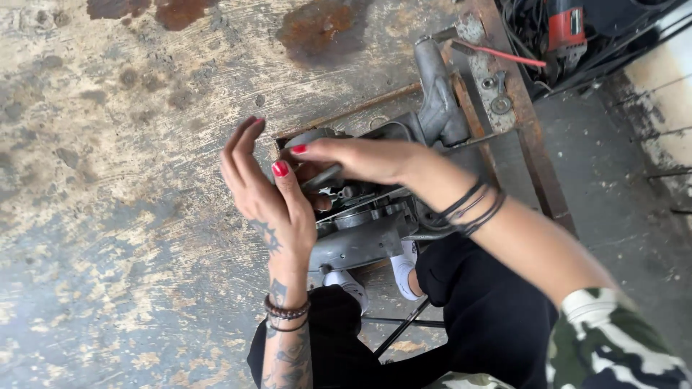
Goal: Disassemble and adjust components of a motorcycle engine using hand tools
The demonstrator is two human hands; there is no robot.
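A grey metal motor assembly [360, 241] sits on a worn wooden bench top [130, 144], with a cast grey arm [438, 101] rising toward the back. My left hand [267, 191] stands upright against the left side of the assembly, fingers straight and together, thumb pressed toward the mechanism. My right hand [360, 158] reaches across from the right and lies over the top of the assembly, fingertips on a rounded grey part [311, 137]. Whether the right fingers grip that part is hidden. Both wrists carry bracelets or bands.
A rusty metal rail [522, 108] with a washer and bolts runs along the bench's right edge. Beyond it lie black cables and a red power tool [566, 29]. A thin rod [360, 108] lies on the bench. My dark-trousered knees [476, 310] are below.
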